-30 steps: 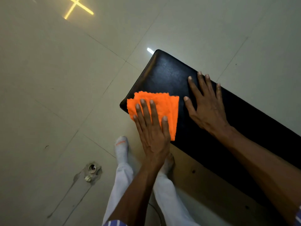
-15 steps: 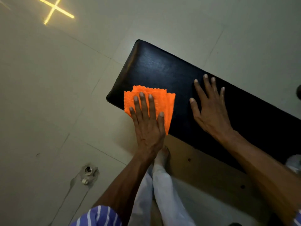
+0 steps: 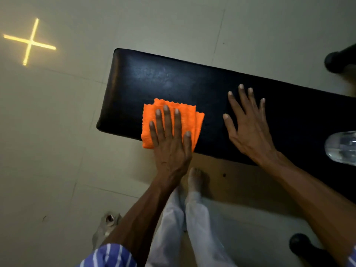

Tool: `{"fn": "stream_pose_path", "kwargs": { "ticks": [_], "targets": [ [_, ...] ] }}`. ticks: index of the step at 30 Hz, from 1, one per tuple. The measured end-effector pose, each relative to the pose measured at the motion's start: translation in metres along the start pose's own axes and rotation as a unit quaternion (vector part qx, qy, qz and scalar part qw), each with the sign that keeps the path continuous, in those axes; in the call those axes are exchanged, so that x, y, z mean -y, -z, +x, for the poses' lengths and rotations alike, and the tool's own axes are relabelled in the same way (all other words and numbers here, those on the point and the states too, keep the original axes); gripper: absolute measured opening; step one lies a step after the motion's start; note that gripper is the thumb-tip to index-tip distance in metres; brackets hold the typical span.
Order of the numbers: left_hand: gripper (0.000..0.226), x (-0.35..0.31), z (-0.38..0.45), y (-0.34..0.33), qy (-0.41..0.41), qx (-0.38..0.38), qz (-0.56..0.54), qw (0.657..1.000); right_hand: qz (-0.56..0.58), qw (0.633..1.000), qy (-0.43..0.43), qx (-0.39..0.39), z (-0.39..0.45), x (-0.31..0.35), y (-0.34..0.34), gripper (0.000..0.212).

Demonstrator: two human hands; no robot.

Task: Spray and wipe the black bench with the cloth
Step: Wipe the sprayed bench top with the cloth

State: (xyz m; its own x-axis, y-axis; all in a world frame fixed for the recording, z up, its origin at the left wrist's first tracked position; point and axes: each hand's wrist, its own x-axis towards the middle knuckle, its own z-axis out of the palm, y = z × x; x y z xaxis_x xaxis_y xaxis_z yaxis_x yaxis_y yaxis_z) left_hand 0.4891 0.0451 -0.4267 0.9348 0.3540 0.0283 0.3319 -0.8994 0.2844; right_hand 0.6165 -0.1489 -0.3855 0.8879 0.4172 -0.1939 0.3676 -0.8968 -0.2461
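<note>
The black padded bench [image 3: 154,78] runs from the middle of the view to the right edge, with a faint damp sheen on its far left part. A folded orange cloth [image 3: 190,116] lies on its near edge, overhanging slightly. My left hand [image 3: 171,139] presses flat on the cloth with straight fingers. My right hand [image 3: 248,124] rests flat on the bare bench top, fingers spread, a hand's width right of the cloth. A clear plastic bottle [image 3: 341,147] stands on the bench at the right edge, only partly in view.
Pale tiled floor surrounds the bench, with a yellow light cross [image 3: 29,41] at the far left. My legs in white trousers [image 3: 196,224] stand at the bench's near side. Black bench feet show at the upper right [image 3: 337,60] and lower right [image 3: 302,245]. A small floor fitting [image 3: 109,218] sits lower left.
My left hand has slid the cloth to the right along the bench's near edge, away from the left end. The view has turned, and the bottle has come into sight.
</note>
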Motion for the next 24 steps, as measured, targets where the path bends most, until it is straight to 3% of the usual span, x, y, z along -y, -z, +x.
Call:
{"fn": "stream_pose_path", "kwargs": {
  "ticks": [8, 15, 20, 24],
  "targets": [
    [0.060, 0.003, 0.032, 0.001, 0.013, -0.025, 0.032, 0.999, -0.013, 1.000, 0.004, -0.022, -0.010, -0.037, -0.001, 0.065],
    [0.060, -0.037, 0.016, -0.003, -0.106, 0.022, 0.026, 0.994, 0.024, 0.999, 0.015, -0.023, -0.012, -0.041, 0.004, 0.064],
    [0.061, -0.024, 0.034, 0.003, -0.023, -0.007, 0.046, 0.999, 0.035, 0.999, 0.003, -0.017, -0.022, -0.060, 0.012, 0.063],
    [0.060, -0.077, 0.002, -0.015, -0.137, 0.031, 0.024, 0.990, 0.040, 0.999, -0.010, -0.023, -0.037, -0.076, 0.013, 0.061]
  ]
}}
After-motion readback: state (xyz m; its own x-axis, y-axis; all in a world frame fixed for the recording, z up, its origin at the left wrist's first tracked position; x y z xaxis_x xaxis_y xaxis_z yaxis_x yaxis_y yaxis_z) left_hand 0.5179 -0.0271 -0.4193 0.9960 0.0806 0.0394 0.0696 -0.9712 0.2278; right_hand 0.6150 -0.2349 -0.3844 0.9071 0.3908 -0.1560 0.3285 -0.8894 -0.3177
